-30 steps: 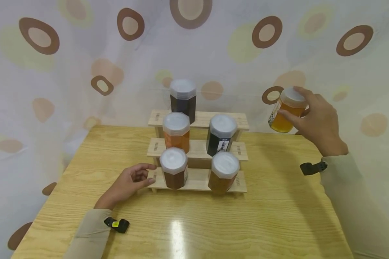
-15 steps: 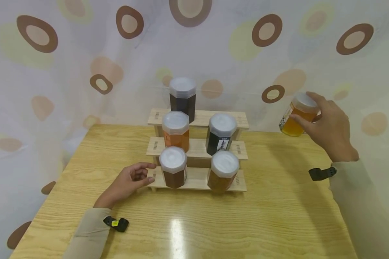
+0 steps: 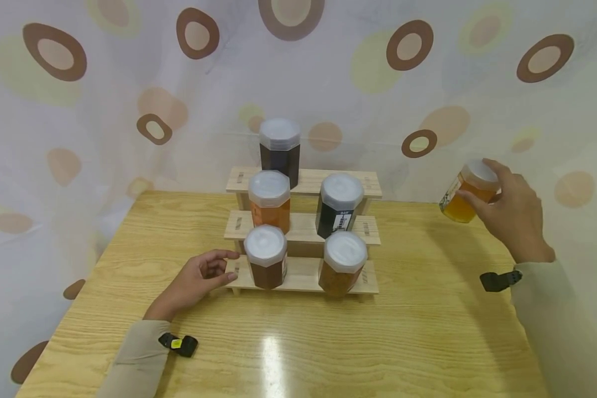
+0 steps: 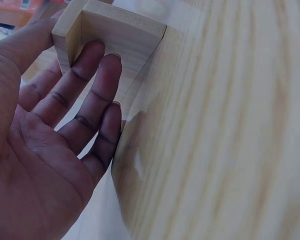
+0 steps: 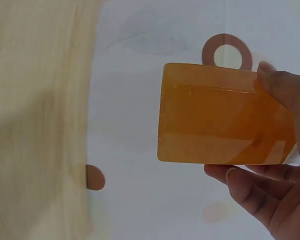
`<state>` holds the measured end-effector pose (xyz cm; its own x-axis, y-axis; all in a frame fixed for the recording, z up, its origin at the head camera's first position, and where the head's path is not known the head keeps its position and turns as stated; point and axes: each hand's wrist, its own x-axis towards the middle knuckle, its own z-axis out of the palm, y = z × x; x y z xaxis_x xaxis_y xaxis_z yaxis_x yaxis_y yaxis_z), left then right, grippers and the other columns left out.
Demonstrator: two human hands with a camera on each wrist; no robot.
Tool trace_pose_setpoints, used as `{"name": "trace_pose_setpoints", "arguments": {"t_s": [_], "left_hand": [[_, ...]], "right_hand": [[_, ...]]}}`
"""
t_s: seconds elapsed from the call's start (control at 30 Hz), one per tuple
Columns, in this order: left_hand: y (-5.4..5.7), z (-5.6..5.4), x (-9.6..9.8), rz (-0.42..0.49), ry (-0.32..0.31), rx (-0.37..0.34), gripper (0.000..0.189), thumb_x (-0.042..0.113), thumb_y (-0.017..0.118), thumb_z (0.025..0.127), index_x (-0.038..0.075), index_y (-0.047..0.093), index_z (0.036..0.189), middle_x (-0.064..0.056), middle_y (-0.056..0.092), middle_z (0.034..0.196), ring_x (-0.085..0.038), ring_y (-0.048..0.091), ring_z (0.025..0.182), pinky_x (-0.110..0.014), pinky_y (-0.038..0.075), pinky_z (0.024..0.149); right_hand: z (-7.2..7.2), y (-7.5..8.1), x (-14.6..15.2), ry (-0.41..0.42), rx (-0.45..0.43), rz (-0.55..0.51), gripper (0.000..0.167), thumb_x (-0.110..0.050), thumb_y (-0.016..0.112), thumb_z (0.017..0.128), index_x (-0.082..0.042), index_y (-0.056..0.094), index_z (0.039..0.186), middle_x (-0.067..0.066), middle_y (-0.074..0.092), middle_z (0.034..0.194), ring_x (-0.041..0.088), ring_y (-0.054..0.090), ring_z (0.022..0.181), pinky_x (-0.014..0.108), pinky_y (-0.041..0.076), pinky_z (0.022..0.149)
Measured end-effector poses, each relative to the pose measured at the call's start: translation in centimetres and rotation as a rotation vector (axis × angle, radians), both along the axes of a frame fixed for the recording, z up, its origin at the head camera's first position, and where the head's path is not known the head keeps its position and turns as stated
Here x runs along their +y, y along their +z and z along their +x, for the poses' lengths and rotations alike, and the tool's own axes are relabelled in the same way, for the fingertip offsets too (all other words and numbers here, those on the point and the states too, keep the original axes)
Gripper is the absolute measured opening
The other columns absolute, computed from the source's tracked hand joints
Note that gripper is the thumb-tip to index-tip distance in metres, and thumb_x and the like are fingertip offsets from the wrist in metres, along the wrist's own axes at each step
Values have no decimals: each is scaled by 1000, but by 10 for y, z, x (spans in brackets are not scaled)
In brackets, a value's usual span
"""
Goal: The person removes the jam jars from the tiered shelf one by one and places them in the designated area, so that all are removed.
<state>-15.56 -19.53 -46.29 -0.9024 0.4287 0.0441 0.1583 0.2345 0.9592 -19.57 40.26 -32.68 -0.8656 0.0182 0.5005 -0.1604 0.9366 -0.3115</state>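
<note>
My right hand (image 3: 514, 215) grips an eight-sided jar (image 3: 470, 193) of clear amber contents, with a white lid. Tilted, it is held in the air over the table's right side; a printed label shows on its left face. In the right wrist view the jar (image 5: 215, 117) lies sideways between thumb and fingers. My left hand (image 3: 194, 282) is at the left end of the lowest step of a three-step wooden rack (image 3: 303, 275), thumb and index finger astride that end. In the left wrist view several fingers (image 4: 107, 82) bend loosely beside the rack's leg (image 4: 125, 30).
On the rack stand a black jar (image 3: 280, 157) on top, an orange jar (image 3: 270, 207) and a dark labelled jar (image 3: 339, 204) in the middle, a brown jar (image 3: 267, 260) and an amber-brown jar (image 3: 342, 265) below. Behind the wooden table (image 3: 298, 348) hangs a patterned curtain (image 3: 328, 83).
My right hand has carried the amber jar rightward and down, away from the rack. The left hand and the jars on the rack have stayed where they were.
</note>
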Motion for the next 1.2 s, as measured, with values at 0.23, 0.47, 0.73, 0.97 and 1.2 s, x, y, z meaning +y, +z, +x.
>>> {"name": "trace_pose_setpoints", "arguments": {"t_s": [0.23, 0.47, 0.73, 0.97, 1.2], "left_hand": [[-1, 1, -1, 1, 2, 0, 39, 10, 75, 97, 3, 63, 133, -13, 64, 92, -16, 61, 80, -25, 51, 71], [0, 1, -1, -17, 9, -3, 38, 13, 74, 98, 5, 63, 134, -13, 64, 91, -16, 60, 79, -25, 49, 68], [0, 0, 0, -7, 2, 1, 38, 11, 74, 98, 4, 63, 134, -13, 64, 92, -16, 61, 80, -25, 51, 70], [1, 0, 1, -18, 17, 1, 38, 13, 75, 97, 5, 64, 133, -13, 64, 92, -17, 60, 80, -25, 49, 69], [1, 1, 1, -22, 18, 2, 38, 13, 75, 97, 6, 64, 133, -13, 64, 93, -18, 60, 80, -25, 49, 69]], "right_hand": [[3, -21, 11, -6, -48, -34, 75, -30, 78, 95, -1, 42, 154, 35, 56, 114, 44, 56, 81, 38, 41, 56], [5, -40, 11, -6, -63, -86, 74, -26, 80, 94, -1, 43, 154, 35, 56, 119, 44, 55, 85, 39, 43, 63], [6, -60, 9, 28, -81, -103, 76, -23, 83, 92, 0, 43, 152, 36, 56, 119, 47, 59, 85, 25, 41, 63], [9, -69, 6, 46, -86, -110, 75, -19, 84, 91, 1, 44, 151, 35, 57, 119, 43, 59, 83, 13, 35, 62], [12, -72, 3, 53, -104, -120, 75, -21, 83, 92, 1, 43, 151, 33, 56, 124, 42, 59, 84, 10, 35, 63]]}}
